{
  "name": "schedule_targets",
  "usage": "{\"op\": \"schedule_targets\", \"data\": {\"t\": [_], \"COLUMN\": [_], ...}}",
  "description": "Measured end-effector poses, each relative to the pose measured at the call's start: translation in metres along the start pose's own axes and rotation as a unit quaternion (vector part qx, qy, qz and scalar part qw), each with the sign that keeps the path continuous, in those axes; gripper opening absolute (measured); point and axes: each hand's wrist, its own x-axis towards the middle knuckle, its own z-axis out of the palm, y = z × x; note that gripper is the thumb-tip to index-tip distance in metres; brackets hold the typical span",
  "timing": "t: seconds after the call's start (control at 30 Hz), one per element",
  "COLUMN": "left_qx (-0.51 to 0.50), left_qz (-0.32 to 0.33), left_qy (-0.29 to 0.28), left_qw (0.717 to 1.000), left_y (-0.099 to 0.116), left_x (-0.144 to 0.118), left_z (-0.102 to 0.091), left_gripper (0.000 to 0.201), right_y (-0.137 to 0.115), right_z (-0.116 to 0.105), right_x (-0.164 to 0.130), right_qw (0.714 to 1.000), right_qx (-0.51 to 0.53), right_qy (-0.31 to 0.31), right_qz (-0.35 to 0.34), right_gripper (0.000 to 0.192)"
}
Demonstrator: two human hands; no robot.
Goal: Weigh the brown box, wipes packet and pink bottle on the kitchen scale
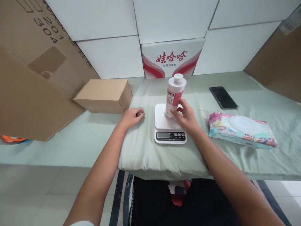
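Note:
A white bottle [176, 83] with a red and white label and a white cap is upright on the plate of a white kitchen scale [164, 123]. My right hand [187, 116] grips the lower part of the bottle from the right, thumb in front. The scale's small display shows no digits that I can read. To the left of the scale, my left hand [133, 117] rests on the green cloth with its fingers curled in and nothing visible in them. It lies close to the front right corner of a brown cardboard box [101, 100].
A pack of wipes [242, 129] and a black phone [223, 97] lie on the right of the cloth-covered table [143, 153]. Large cardboard sheets [35, 103] lean at the left and right. A white and red carton [172, 59] stands against the tiled wall.

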Motion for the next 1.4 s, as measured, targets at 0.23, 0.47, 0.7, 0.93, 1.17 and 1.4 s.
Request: {"op": "schedule_targets", "data": {"t": [0.23,0.47,0.7,0.93,1.17,1.4], "left_qx": [-0.014,-0.017,-0.017,-0.020,-0.012,-0.017], "left_qz": [0.007,0.006,0.009,0.010,0.004,0.001], "left_qy": [-0.003,-0.003,-0.007,-0.009,-0.013,-0.014], "left_qw": [1.000,1.000,1.000,1.000,1.000,1.000], "left_y": [0.002,0.001,0.002,-0.002,-0.002,0.001], "left_x": [-0.002,-0.001,-0.001,0.000,0.000,0.001], "left_z": [-0.002,-0.001,-0.002,0.000,0.000,-0.001], "left_gripper": [0.024,0.026,0.026,0.027,0.027,0.029], "right_y": [-0.001,0.002,0.002,-0.008,-0.007,0.015], "right_z": [-0.004,-0.020,-0.017,-0.009,-0.002,-0.027], "right_x": [-0.001,0.002,0.000,-0.002,-0.001,0.013], "right_qw": [0.999,0.996,0.997,0.999,0.998,0.946], "right_qx": [-0.016,-0.006,-0.013,-0.040,-0.036,-0.056], "right_qy": [-0.029,0.079,0.077,0.024,0.051,0.318], "right_qz": [0.003,-0.028,-0.025,-0.019,-0.016,-0.022], "right_gripper": [0.051,0.058,0.058,0.057,0.047,0.049]}}
